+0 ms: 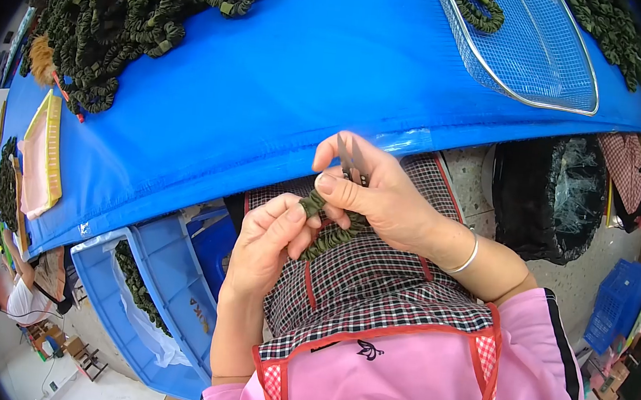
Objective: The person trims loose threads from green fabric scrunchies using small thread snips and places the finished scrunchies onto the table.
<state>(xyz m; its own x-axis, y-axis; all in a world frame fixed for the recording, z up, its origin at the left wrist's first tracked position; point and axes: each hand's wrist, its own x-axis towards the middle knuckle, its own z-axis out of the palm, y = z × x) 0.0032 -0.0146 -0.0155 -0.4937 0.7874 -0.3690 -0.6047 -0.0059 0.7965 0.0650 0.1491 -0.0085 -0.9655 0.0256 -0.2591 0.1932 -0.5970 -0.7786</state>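
Note:
Above the checked apron, both hands pinch one dark green scrunchie (332, 240). My left hand (274, 230) grips its gathered fabric between thumb and fingers. Close beside it, my right hand (369, 185) holds another part of the ring and also has small metal snips (352, 163) tucked in its fingers, with the blades pointing up toward the table. The lower part of the scrunchie hangs beneath the fingers. Some of its fabric is hidden by the hands.
Piled scrunchies (145, 10) lie on the blue table (296, 65) at upper left. A wire basket (539, 51) holds a green scrunchie at upper right. Blue crates (172, 278) stand below the table at left, a black bag-covered container (547, 196) at right. Other people (21, 297) are at both sides.

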